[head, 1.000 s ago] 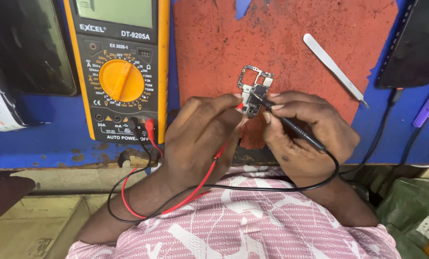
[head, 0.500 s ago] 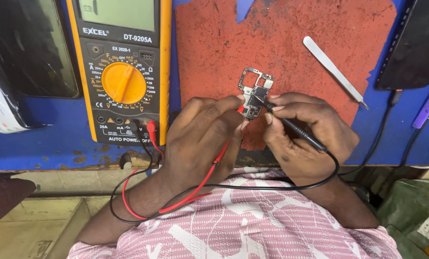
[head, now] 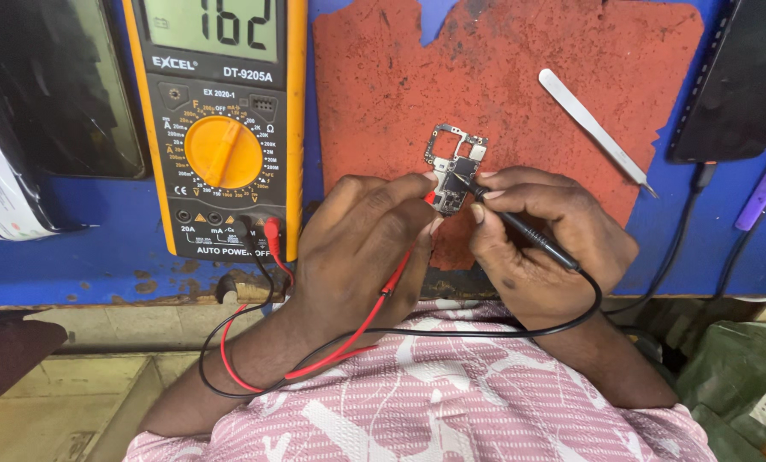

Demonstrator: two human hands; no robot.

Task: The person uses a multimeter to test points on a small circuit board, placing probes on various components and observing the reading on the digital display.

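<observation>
Fingers (head: 417,201) of our left hand (head: 357,248) are closing round the red probe (head: 430,198), w/ its tip touching the small circuit board (head: 453,175). Our right hand (head: 546,248) is pinching the black probe (head: 520,227) pen-style, fingers shut on it, tip pressing on the board's middle. We're keeping the board on the red mat (head: 503,77), at its lower edge, just beyond both hands and between the fingertips.

Head view only, so going left to right: we're seeing a dark phone-like slab (head: 58,94) lying on the blue tabletop (head: 83,257) at far left, then the yellow multimeter (head: 220,120) just beside the mat, its orange dial (head: 223,152) tilted and display lit w/ digits. Red lead (head: 340,342) and black lead (head: 255,342) are plugging into the meter's bottom jacks, looping down over the tabletop edge and across our pink patterned shirt (head: 417,402) to the hands. Metal tweezers (head: 593,128) are lying diagonally on the mat's right part, well apart from the board. Another dark device (head: 738,85) is sitting at the right edge, w/ a cable running from its lower end.
</observation>
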